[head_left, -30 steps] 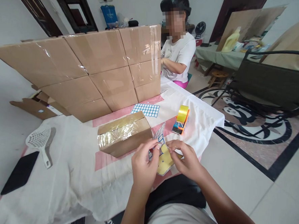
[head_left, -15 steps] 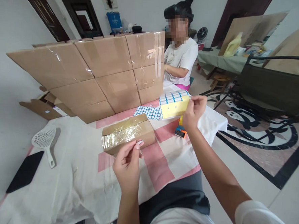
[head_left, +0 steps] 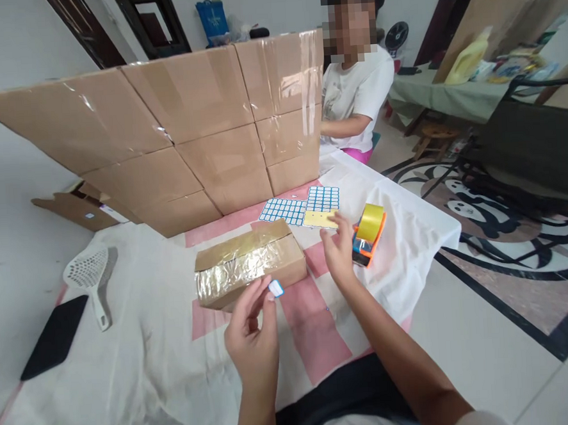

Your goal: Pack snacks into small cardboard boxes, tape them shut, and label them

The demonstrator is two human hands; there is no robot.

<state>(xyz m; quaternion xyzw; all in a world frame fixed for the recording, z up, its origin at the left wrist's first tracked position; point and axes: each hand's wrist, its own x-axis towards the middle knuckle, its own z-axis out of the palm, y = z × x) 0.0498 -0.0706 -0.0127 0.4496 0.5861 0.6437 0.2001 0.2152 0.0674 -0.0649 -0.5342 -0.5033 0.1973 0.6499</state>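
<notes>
A small white label sticker with a blue border (head_left: 276, 289) is pinched between the thumb and finger of my left hand (head_left: 253, 330). Just behind that hand lies a cardboard box (head_left: 253, 256) with shiny clear tape across its top. My right hand (head_left: 338, 251) is open, its fingers apart and curved over the near edge of a label sheet (head_left: 322, 199) with a yellow strip at its bottom. Whether the fingertips touch the sheet I cannot tell. Beside it lies a second label sheet (head_left: 282, 211). To the right of my right hand is a tape dispenser (head_left: 369, 234) with a yellowish roll.
Stacked taped cardboard boxes (head_left: 216, 127) form a wall at the back of the table. A white slotted ladle (head_left: 91, 275) and a black flat object (head_left: 55, 337) lie at left. Another person (head_left: 358, 96) sits behind the boxes. A dark chair (head_left: 524, 140) stands at right.
My right hand has lowered the curled label sheet onto the table and let it go, uncovering the tape dispenser. The sticker in my left hand has turned face-up. The view has shifted.
</notes>
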